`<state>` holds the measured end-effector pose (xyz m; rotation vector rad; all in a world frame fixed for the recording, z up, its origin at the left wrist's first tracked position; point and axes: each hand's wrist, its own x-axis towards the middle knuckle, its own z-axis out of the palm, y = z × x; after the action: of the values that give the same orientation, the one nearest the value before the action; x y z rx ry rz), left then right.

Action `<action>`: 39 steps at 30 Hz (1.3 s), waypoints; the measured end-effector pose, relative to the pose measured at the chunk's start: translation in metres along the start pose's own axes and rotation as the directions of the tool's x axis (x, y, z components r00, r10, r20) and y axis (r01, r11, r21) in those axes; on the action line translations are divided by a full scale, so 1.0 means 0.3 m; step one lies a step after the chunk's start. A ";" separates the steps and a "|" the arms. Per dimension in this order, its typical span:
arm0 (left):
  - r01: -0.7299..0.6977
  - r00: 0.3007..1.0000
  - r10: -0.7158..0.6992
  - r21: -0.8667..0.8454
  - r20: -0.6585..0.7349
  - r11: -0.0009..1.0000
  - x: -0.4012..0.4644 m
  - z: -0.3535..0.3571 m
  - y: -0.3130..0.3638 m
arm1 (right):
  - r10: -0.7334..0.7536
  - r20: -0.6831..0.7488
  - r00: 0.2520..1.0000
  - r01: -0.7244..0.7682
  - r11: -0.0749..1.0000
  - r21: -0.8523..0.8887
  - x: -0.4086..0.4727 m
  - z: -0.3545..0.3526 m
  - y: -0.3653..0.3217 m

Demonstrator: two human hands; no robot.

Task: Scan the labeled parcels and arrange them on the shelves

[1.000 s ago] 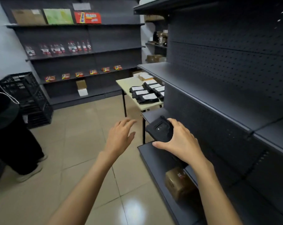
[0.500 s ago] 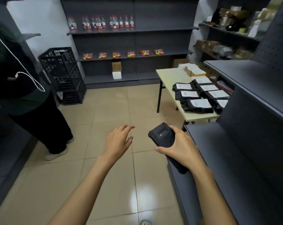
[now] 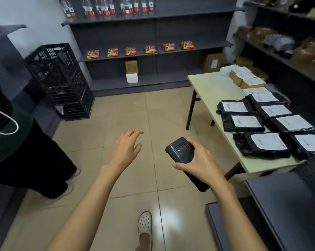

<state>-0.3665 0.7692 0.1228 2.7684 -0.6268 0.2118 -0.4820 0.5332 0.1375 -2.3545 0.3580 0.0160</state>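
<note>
- My right hand (image 3: pixel 201 164) grips a black, ribbed handheld scanner (image 3: pixel 182 153), fingers curled round its body and thumb along the near side; its lens end faces up and away from me, and its dark handle sticks out below my wrist.
- My left hand (image 3: pixel 125 150) holds nothing: fingers spread and relaxed, palm down, hovering above the beige tiled floor (image 3: pixel 127 113).
- The black plastic mailer parcels with white printed labels (image 3: pixel 261 144) lie flat in rows on the pale rectangular table (image 3: pixel 205 87) to my right, well apart from both hands (the nearest one sits close to the table's front edge).
- Small brown cardboard boxes with white labels (image 3: pixel 250 83) sit at the far end of that table.
- A dark grey metal shelf (image 3: pixel 283 200) stands low at my right, near the table's near corner.
- My foot in a white perforated clog (image 3: pixel 145 224) shows below, between my forearms.
- Another person in black trousers (image 3: pixel 31 160) stands at the left, beside stacked black plastic crates (image 3: pixel 62 82).
- Orange snack packets (image 3: pixel 131 51) line the far shelving.
</note>
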 end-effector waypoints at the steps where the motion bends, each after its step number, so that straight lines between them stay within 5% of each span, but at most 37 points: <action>1: -0.018 1.000 0.018 -0.001 0.014 1.000 0.093 0.020 -0.029 | 0.020 -0.001 1.000 -0.020 1.000 -0.002 0.083 0.009 -0.007; 13: -0.363 0.892 0.376 -0.098 0.251 0.927 1.189 0.342 0.006 | 0.356 -0.208 0.911 -0.349 0.934 0.070 0.884 -0.143 0.058; 29: -0.615 0.663 0.647 -0.219 0.376 0.757 2.306 0.885 0.703 | 0.620 -0.284 0.732 -0.604 0.782 0.151 1.759 -0.685 0.620; 39: -0.738 0.379 0.777 -0.342 0.503 0.582 2.662 1.247 1.094 | 0.813 -0.257 0.523 -0.783 0.577 0.230 1.983 -0.840 0.889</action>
<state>0.2322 0.0511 0.0158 2.1888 -2.0397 -0.5666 -0.0031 0.0285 0.0707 -1.8817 1.5784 0.0342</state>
